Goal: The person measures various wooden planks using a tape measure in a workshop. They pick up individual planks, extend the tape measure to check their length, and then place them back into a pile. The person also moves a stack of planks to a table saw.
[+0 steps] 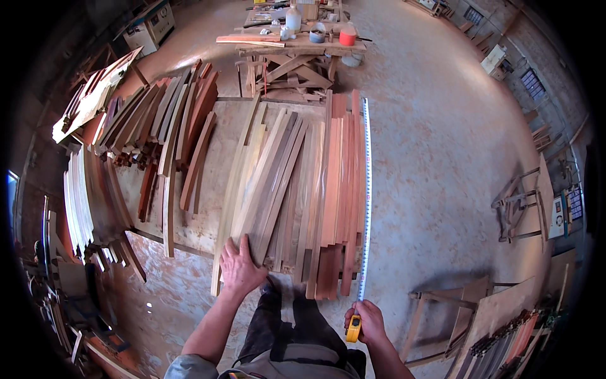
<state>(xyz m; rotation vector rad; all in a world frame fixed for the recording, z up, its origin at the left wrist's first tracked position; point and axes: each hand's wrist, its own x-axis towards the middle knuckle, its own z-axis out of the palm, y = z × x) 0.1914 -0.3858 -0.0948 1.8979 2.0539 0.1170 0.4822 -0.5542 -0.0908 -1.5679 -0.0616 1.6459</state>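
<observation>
Though in the right fingers (366, 309), yellow tape measure (353, 330) largely visible.

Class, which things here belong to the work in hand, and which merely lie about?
In use:
- yellow-cased tape measure, in the right hand
- long pale wooden strips, under the left hand
- long reddish wooden strips beside the tape

Lying about:
- red cylindrical container
- whitish round bottle

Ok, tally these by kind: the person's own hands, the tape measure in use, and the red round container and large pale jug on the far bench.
Hands: 2, left hand and right hand
Yellow tape measure: 1
Red round container: 1
Large pale jug: 1
Total: 5
</observation>
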